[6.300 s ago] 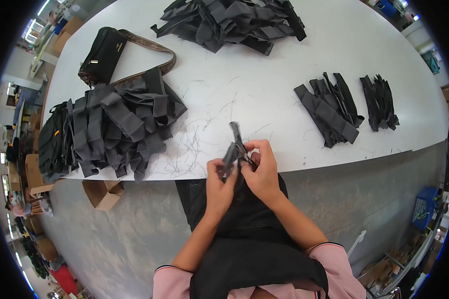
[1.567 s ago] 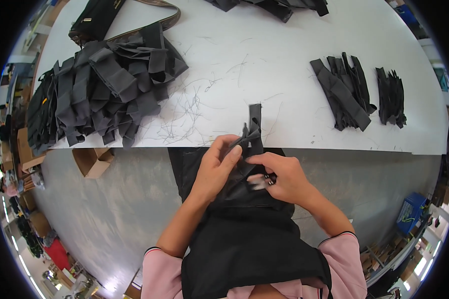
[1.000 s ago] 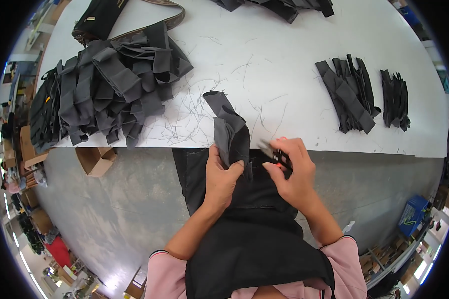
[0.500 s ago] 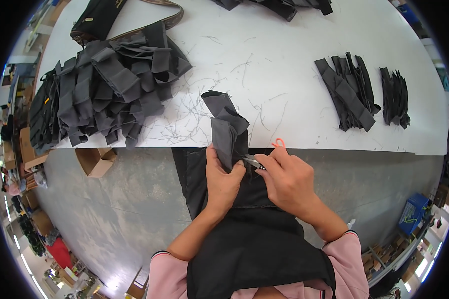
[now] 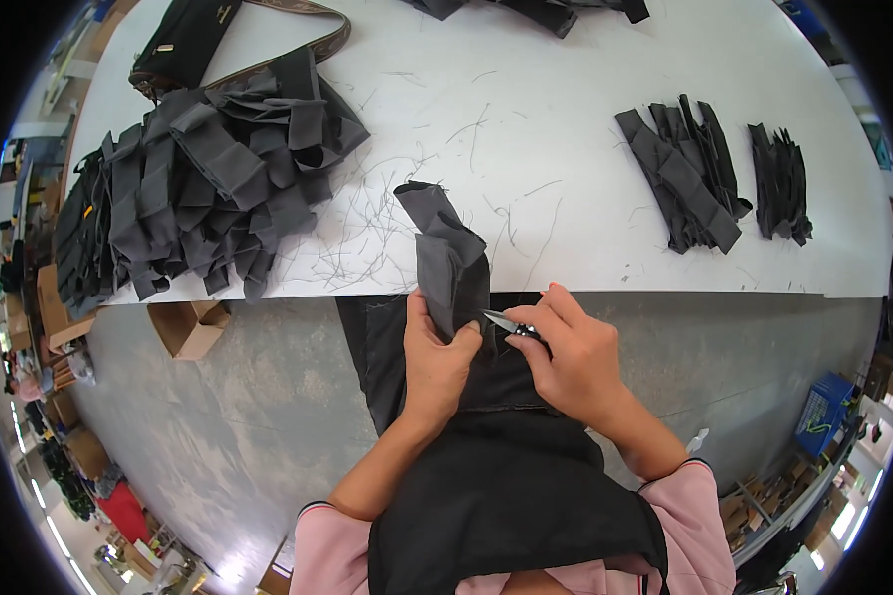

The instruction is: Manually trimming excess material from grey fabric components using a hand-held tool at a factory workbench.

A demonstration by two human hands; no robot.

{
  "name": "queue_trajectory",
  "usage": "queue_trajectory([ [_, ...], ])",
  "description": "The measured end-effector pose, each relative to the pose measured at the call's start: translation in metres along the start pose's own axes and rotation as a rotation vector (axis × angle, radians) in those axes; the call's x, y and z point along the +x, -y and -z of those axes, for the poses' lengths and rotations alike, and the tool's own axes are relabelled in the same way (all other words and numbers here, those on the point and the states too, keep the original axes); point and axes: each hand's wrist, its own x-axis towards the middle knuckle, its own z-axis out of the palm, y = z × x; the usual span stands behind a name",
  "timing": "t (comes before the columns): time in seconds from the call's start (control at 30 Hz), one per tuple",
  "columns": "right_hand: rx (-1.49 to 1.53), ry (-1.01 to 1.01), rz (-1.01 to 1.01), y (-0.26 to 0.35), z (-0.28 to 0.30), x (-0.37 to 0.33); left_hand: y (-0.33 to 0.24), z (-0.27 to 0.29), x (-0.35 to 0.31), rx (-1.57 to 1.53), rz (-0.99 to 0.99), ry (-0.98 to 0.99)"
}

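My left hand [image 5: 435, 357] pinches a dark grey fabric strip [image 5: 439, 263] at the front edge of the table. The strip is folded, and its upper part stands over the white tabletop. In my right hand [image 5: 577, 349] is a pair of thread snips [image 5: 511, 325]. Their pointed metal blades aim left, with the tips close beside the strip near my left thumb. Most of the snips' handle is hidden by my fingers. Whether the blades touch the fabric I cannot tell.
A large heap of grey fabric strips [image 5: 208, 183] lies to the left, below a black bag [image 5: 184, 45]. Two smaller strip bundles, one wider [image 5: 680, 178] and one narrow [image 5: 781, 183], lie at the right. Loose threads [image 5: 362, 243] litter the white table [image 5: 566, 109]. A cardboard box [image 5: 191, 329] is on the floor.
The snips' tips have swung slightly up and their blades show more. The orange loop above my right hand is now mostly hidden. The view has shifted a little.
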Motion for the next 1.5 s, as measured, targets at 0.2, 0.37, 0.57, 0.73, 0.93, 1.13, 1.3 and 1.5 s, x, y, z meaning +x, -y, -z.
queue_trajectory([
  [0.2, 0.361, -0.050, -0.260, -0.003, 0.000, 0.000, -0.005, -0.001, 0.003, -0.030, -0.001, -0.001],
  [0.37, 0.118, -0.021, -0.016, -0.006, -0.002, 0.004, -0.006, 0.001, 0.002, -0.068, 0.012, 0.004],
  [0.57, 0.639, -0.094, -0.244, -0.006, -0.017, 0.023, -0.004, 0.018, 0.021, -0.187, 0.186, 0.189],
  [0.73, 0.756, 0.097, -0.328, -0.005, -0.039, 0.011, -0.008, 0.019, 0.025, -0.276, 0.143, 0.245],
  [0.93, 0.439, -0.096, 0.026, 0.011, -0.046, -0.010, -0.015, 0.017, 0.032, -0.348, 0.169, 0.352],
  [1.13, 0.555, -0.067, -0.019, 0.007, -0.052, -0.018, -0.014, 0.017, 0.038, -0.495, 0.216, 0.339],
  [1.3, 0.503, -0.217, -0.221, 0.014, -0.055, -0.012, -0.019, 0.017, 0.040, -0.575, 0.170, 0.305],
  [1.5, 0.112, -0.163, 0.044, 0.017, -0.034, -0.013, -0.022, 0.026, 0.040, -0.588, 0.136, 0.290],
])
